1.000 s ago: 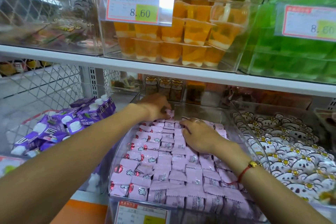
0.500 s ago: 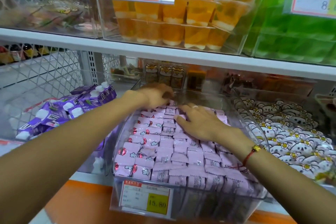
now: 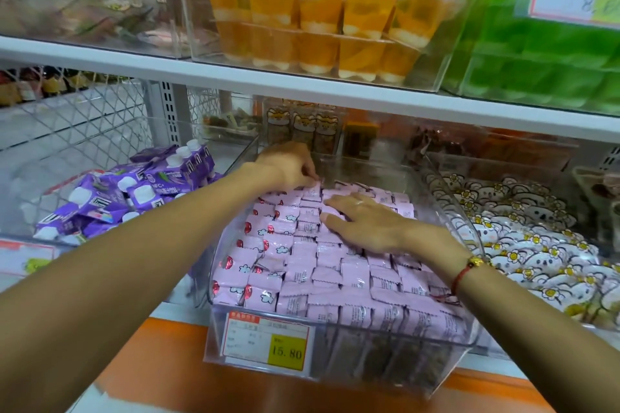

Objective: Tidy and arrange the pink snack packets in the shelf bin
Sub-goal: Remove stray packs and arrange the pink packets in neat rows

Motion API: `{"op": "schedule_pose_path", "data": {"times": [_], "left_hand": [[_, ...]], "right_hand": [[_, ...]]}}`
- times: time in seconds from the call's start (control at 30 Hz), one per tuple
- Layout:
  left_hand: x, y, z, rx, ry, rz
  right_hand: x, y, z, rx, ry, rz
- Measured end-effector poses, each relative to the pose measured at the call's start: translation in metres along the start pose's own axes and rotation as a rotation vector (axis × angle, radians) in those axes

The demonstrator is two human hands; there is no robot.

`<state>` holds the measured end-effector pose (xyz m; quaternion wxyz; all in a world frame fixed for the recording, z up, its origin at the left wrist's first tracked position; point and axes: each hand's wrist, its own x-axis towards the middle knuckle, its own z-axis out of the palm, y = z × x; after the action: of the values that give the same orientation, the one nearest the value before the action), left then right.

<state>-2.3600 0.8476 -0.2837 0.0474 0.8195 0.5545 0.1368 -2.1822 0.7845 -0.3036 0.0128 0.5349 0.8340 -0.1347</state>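
Pink snack packets (image 3: 322,271) fill the clear bin (image 3: 339,355); left fingers (image 3: 310,174) pinch one, right hand (image 3: 365,223) lies flat.

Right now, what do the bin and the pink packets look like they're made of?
Bin: clear rigid plastic, probably acrylic; the packets show through its glossy walls, which hold their shape. Pink packets: thin plastic film, seemingly with a soft sheen; edges are crimped in a zigzag and the surfaces wrinkle. Both are judged by look only.
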Motion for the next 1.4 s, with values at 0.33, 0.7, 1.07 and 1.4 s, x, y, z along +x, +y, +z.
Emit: {"op": "schedule_pose_path", "data": {"times": [0.33, 0.7, 1.07, 1.4], "left_hand": [[-0.001, 0.008, -0.013, -0.426, 0.345, -0.172], [-0.061, 0.027, -0.029, -1.377, 0.615, -0.407], [-0.081, 0.030, -0.046, -0.769, 0.226, -0.049], [-0.081, 0.018, -0.040, -0.769, 0.198, -0.081]], "right_hand": [[0.005, -0.002, -0.006, 0.028, -0.049, 0.012], [-0.023, -0.026, -0.017, 0.457, 0.647, -0.062], [-0.041, -0.025, -0.028, 1.428, 0.457, 0.041], [-0.040, -0.020, -0.028, 1.705, 0.237, -0.030]]}}
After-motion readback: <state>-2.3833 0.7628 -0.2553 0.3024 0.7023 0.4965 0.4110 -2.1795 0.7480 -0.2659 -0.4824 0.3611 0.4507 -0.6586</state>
